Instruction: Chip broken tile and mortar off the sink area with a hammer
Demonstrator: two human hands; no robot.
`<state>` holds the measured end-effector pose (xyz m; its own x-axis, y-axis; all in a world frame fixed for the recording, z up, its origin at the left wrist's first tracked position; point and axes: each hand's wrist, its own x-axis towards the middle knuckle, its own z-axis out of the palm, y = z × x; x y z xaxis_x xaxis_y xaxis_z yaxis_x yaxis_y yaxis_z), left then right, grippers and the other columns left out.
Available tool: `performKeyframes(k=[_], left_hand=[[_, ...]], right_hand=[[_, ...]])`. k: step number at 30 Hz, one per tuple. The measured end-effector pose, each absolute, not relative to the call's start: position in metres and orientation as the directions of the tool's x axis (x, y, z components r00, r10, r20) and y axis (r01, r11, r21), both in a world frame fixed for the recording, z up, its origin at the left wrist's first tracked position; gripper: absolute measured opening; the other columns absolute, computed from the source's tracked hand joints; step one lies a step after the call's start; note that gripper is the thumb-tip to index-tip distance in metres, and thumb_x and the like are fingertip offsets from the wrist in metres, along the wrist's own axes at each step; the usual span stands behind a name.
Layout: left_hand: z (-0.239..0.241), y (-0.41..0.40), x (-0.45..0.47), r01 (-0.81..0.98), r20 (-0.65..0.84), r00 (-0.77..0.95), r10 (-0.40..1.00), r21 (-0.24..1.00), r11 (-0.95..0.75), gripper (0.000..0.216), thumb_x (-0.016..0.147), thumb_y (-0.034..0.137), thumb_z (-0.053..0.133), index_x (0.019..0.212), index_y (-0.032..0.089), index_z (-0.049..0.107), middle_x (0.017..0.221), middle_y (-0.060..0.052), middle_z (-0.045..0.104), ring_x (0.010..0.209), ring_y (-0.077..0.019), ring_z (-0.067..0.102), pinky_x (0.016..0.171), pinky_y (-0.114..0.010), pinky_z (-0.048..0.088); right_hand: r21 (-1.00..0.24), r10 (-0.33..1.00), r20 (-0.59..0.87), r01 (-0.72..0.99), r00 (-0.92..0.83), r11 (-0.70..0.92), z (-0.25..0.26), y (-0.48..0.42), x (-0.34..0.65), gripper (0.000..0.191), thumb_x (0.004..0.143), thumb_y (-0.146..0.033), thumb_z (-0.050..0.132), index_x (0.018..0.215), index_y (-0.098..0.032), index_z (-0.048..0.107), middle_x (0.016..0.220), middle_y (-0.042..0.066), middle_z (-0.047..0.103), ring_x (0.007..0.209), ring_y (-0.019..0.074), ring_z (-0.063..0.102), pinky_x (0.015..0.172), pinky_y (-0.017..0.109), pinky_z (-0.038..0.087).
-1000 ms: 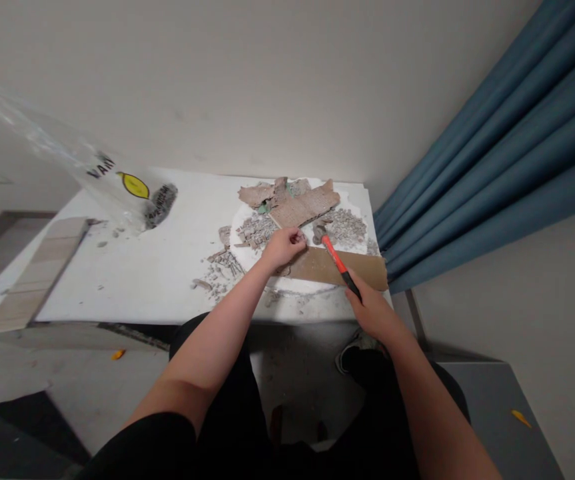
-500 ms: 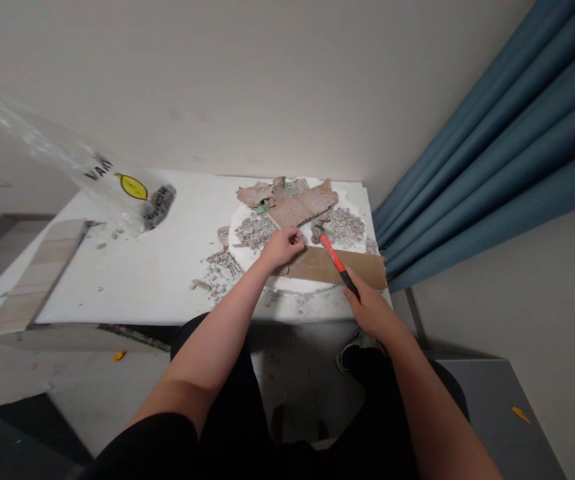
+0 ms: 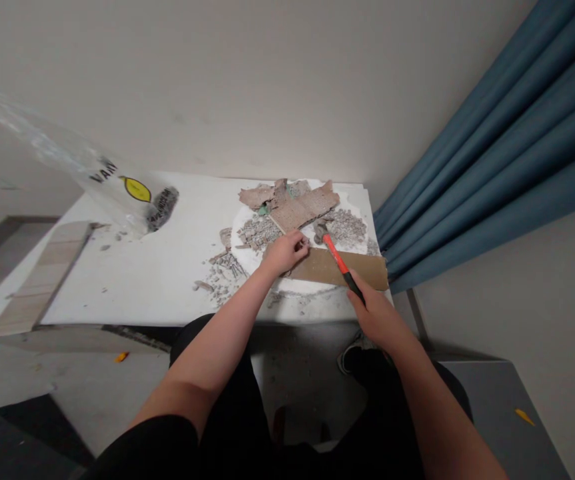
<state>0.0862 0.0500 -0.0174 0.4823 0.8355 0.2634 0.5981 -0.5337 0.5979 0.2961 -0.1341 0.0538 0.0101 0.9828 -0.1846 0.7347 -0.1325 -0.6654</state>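
Observation:
My right hand (image 3: pixel 374 307) is closed round the black grip of a hammer (image 3: pixel 336 253) with a red shaft. Its grey head rests low at the edge of a heap of grey crushed chunks (image 3: pixel 350 227). My left hand (image 3: pixel 287 253) has its fingers curled together just left of the hammer head, over the near end of a brown cardboard strip (image 3: pixel 357 268). Whatever lies between those fingertips is too small or hidden to make out. Behind the hands, rough brown broken slabs (image 3: pixel 302 207) lie across a second heap of grey rubble (image 3: pixel 257 231).
The white table (image 3: pixel 132 287) carries scattered grit (image 3: pixel 217 277). On its left stand a clear plastic bag (image 3: pixel 117 180) with grey contents and a wood-patterned board (image 3: pixel 42 280). A blue curtain (image 3: pixel 497 140) hangs at the right, and a wall rises behind.
My left hand has shifted slightly right and nearer to me, its fingers still curled. The hammer head stays at about the same spot. The whole view has moved a little.

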Motion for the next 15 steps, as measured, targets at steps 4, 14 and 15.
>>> performKeyframes(k=[4,14,15], left_hand=[[-0.020,0.045,0.087,0.603,0.270,0.485,0.832,0.586,-0.541,0.017,0.090,0.033,0.055,0.084,0.019,0.062,0.112,-0.009,0.063,0.083,-0.0168,0.059,0.077,-0.028,0.045],[-0.023,0.044,0.086,0.566,0.278,0.500,0.820,0.612,-0.552,0.016,0.090,0.030,0.055,0.078,0.019,0.057,0.115,-0.009,0.060,0.085,-0.0166,0.060,0.082,-0.030,0.047],[-0.023,0.044,0.087,0.572,0.280,0.495,0.823,0.608,-0.551,0.016,0.090,0.030,0.055,0.077,0.019,0.056,0.111,-0.009,0.061,0.085,-0.0169,0.060,0.081,-0.029,0.047]], right_hand=[[-0.687,0.992,-0.127,0.720,0.005,-0.092,0.065,-0.145,0.290,0.060,0.100,-0.034,0.038,0.159,-0.023,0.031,0.141,0.012,0.061,0.132,0.0324,0.054,0.106,0.047,0.044],[-0.683,0.993,-0.120,0.724,0.016,-0.094,0.076,-0.153,0.285,0.061,0.100,-0.034,0.038,0.160,-0.023,0.031,0.124,0.012,0.071,0.121,0.0323,0.063,0.101,0.045,0.047],[-0.677,0.991,-0.135,0.730,0.007,-0.098,0.076,-0.153,0.285,0.060,0.100,-0.034,0.038,0.159,-0.022,0.033,0.125,0.013,0.070,0.120,0.0326,0.063,0.100,0.045,0.048]])
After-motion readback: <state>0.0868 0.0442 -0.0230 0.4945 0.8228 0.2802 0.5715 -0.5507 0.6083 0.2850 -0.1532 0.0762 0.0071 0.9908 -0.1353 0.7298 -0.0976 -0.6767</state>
